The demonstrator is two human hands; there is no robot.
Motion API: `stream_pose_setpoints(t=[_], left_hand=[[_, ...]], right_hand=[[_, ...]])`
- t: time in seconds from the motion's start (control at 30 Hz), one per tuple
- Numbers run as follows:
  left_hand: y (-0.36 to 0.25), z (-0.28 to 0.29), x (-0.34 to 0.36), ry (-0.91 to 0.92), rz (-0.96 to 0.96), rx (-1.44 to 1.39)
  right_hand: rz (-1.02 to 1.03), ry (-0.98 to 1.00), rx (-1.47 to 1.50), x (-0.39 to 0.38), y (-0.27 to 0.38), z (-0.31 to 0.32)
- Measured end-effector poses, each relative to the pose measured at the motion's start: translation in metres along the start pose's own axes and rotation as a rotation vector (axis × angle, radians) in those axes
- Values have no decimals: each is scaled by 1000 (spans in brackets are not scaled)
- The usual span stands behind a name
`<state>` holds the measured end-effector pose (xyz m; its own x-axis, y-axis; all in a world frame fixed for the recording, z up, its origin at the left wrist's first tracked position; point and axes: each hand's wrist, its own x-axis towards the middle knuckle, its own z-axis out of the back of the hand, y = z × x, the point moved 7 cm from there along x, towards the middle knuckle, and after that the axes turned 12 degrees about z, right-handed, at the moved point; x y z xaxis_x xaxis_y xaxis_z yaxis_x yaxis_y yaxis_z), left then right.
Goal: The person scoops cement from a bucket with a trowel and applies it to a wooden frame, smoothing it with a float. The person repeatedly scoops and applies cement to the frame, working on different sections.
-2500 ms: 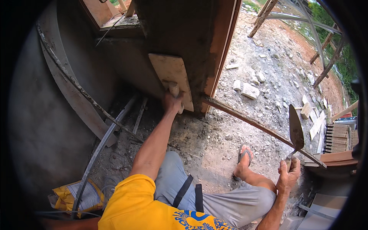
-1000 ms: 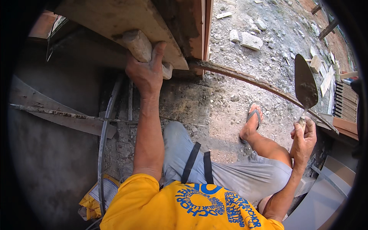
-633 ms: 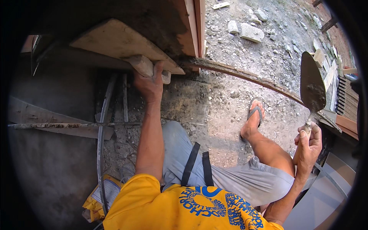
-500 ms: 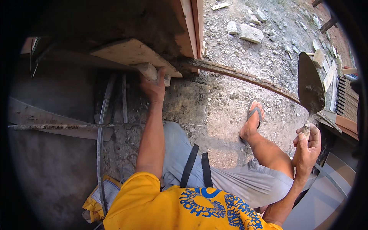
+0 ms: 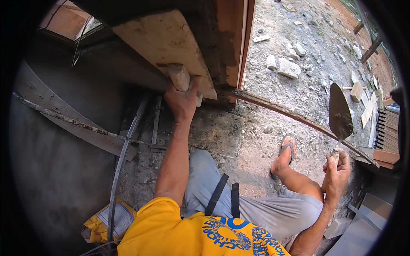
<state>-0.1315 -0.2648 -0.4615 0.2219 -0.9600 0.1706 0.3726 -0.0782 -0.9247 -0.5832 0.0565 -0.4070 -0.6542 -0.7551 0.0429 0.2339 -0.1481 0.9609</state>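
Observation:
My left hand (image 5: 183, 99) grips the chunky handle of a flat wooden plastering float (image 5: 164, 40). The float's broad board lies against or very near the dark, damp-looking plaster on the wall (image 5: 208, 30); its working face is hidden. Off to the right, my right hand (image 5: 336, 174) is closed round the handle of a pointed trowel (image 5: 340, 112). The trowel's blade points away from me, with some grey smears on it, and is apart from the wall.
A long wooden strip (image 5: 286, 112) runs from the wall corner to the right. Beyond it lies rubble ground with broken concrete blocks (image 5: 288, 68). A metal bar (image 5: 124, 164) and a yellow sack (image 5: 112, 219) are at left; grey boards (image 5: 363, 226) lean at lower right.
My left hand and the float have moved up along the wall, the board now tilted more steeply. The view has shifted too. The trowel stays in my right hand.

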Motion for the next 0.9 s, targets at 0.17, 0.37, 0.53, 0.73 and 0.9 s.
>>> stream_pose_setpoints(t=[0.17, 0.37, 0.53, 0.73, 0.9], left_hand=[[-14, 8, -1, -215, -199, 64], [90, -12, -10, -27, 119, 147], [120, 43, -38, -33, 278, -111], [126, 142, -94, -122, 411, -288], [144, 149, -119, -88, 446, -429]], right_hand=[[27, 21, -32, 0, 3, -2], [40, 23, -4, 3, 6, -6], [171, -101, 74, 0, 3, 26], [61, -396, -163, -53, -55, 137], [-85, -289, -690, -167, -125, 241]])
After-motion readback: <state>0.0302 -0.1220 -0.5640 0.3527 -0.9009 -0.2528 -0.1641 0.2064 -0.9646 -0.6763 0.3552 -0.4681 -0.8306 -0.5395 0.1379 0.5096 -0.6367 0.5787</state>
